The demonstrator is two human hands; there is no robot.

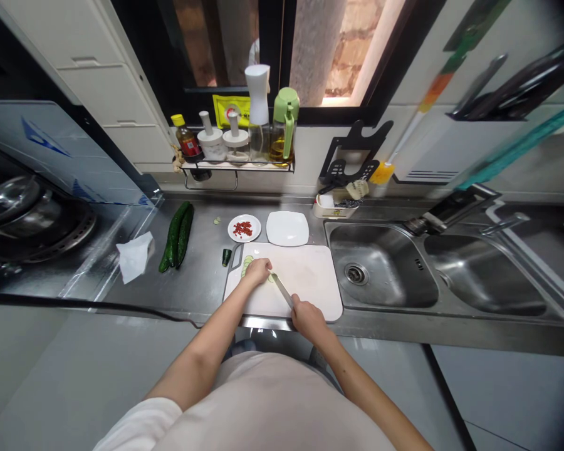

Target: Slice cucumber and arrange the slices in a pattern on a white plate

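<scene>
My right hand (pixel 309 319) is wrapped round the handle of a knife (pixel 282 291), whose narrow blade points up and left over the white cutting board (pixel 310 275). Close to the blade's tip, my left hand (pixel 258 271) has its fingers curled together. What they hold, if anything, is hidden. Pale green cucumber slices (pixel 247 262) lie on the board beside and partly behind the left hand, and a small pale slice sits by the blade tip. A dark green cucumber end (pixel 226 257) rests on the counter at the board's left edge.
Two whole cucumbers (pixel 177 237) and a white paper towel (pixel 135 257) lie to the left. Behind the board stand a plate (pixel 256 237) of chopped red pieces and a white square plate (pixel 287 228). A double sink (pixel 383 266) adjoins on the right; a condiment rack (pixel 239 165) hangs at the back.
</scene>
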